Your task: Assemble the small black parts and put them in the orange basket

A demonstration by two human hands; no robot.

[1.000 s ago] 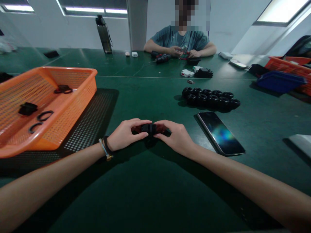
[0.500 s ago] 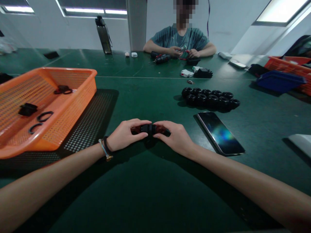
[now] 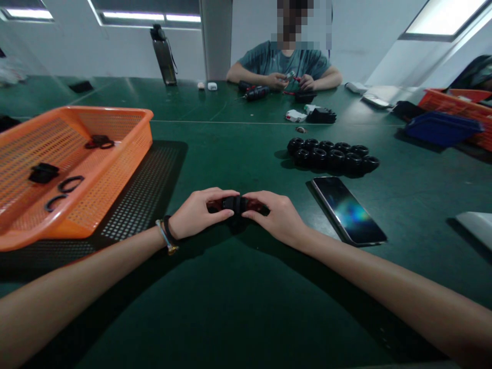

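Between my two hands, close over the green tabletop, is a small black part, and my fingers hide much of it. My left hand pinches its left side, thumb in front and fingers behind. On the other side, my right hand closes its thumb and fingertips around the right end. The part's exact kind does not show. To the right, two rows of glossy black ring-shaped parts stand side by side, beyond a phone lying face up.
An orange perforated basket on the left holds black rings and a black block. Across the table a person handles small parts beside a power drill. A bottle stands far back; a blue bin sits right.
Both my hands stay almost still around the black part. Across the table, the person's hands and the item in them have shifted slightly.
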